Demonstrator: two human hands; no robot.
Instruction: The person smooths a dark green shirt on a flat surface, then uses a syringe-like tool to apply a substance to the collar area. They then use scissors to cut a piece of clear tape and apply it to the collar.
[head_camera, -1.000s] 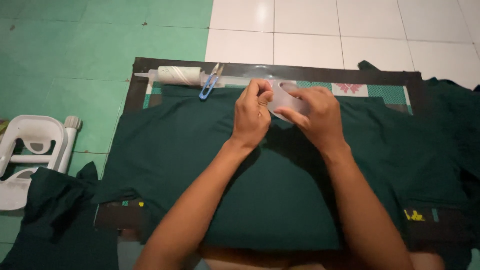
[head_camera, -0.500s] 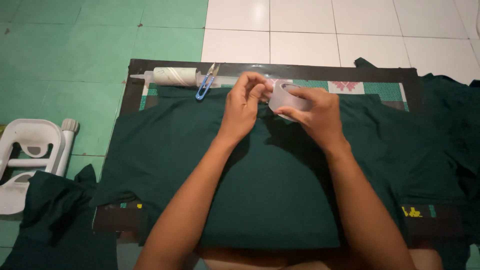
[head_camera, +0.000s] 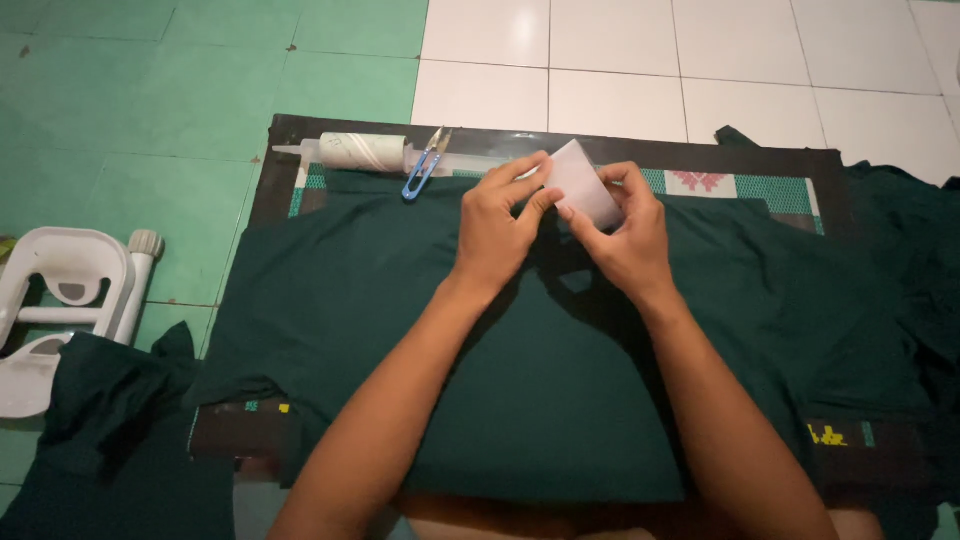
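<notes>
The cloth (head_camera: 560, 400) on the board is dark green. The small paper piece (head_camera: 583, 182) is white. The thread snips (head_camera: 424, 165) have blue handles. The board (head_camera: 300, 135) has a dark brown edge and a green-white pattern with a pink flower. The floor tiles (head_camera: 150, 90) are green and white.

two hands: a left hand (head_camera: 497, 228) and a right hand (head_camera: 625, 238). one white paper piece (head_camera: 584, 182). one blue thread snips (head_camera: 423, 166). one white tube (head_camera: 352, 152). one dark green garment (head_camera: 520, 330) spread flat, one more green cloth heap (head_camera: 95, 420). one white plastic stool (head_camera: 55, 300).
</notes>
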